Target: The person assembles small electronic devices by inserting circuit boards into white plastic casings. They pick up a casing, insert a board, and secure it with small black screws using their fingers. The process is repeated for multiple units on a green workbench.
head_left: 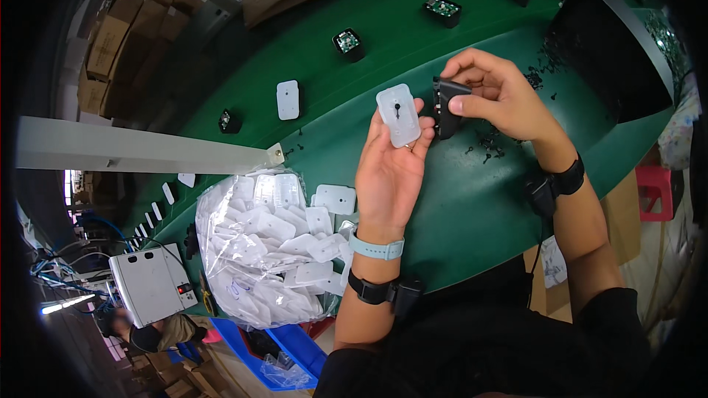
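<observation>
A: What is being held?

B: The left hand (pixel 389 169) lies palm up over the green belt (pixel 457 206), fingers curled loosely around a white plastic plate (pixel 398 114) with a small dark screw at its middle. The right hand (pixel 495 96) pinches a small black box (pixel 447 107) between thumb and fingers, just to the right of the plate, nearly touching it.

A: And around them?

B: Loose black screws (pixel 487 149) are scattered on the belt just right of the hands. Left and nearer, a clear bag of white plates (pixel 265 250) sits at the belt's edge. Farther off, more black boxes (pixel 348 42) ride the belt, with one lone white plate (pixel 287 99) among them. A black bin (pixel 605 51) stands far right.
</observation>
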`<state>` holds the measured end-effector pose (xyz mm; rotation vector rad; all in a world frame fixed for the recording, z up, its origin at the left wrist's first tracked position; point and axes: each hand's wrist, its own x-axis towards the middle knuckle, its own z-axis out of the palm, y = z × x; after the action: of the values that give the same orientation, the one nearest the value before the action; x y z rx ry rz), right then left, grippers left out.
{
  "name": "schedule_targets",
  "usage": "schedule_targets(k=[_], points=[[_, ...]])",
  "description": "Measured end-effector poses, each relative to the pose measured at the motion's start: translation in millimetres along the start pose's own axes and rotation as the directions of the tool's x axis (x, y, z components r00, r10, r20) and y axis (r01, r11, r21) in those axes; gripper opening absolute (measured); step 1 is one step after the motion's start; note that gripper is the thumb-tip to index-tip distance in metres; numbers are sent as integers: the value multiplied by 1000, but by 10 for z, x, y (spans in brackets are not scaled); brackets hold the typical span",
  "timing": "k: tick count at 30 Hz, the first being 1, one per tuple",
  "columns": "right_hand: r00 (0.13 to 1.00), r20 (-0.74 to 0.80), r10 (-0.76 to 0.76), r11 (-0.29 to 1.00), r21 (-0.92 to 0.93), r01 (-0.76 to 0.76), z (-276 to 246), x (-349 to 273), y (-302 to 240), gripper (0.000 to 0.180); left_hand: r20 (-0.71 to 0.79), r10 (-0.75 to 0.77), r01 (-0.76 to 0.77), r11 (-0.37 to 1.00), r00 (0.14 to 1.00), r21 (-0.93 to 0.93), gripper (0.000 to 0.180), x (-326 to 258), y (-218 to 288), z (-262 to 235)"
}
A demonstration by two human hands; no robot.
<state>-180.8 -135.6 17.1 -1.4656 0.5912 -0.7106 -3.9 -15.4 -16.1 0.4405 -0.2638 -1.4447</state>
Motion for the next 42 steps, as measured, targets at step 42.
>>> schedule_targets(k=[42], points=[[976,-54,-210,932,-312,184,508,689,470,33,290,695,-273,-139,658,952,55,-65,-176,29]])
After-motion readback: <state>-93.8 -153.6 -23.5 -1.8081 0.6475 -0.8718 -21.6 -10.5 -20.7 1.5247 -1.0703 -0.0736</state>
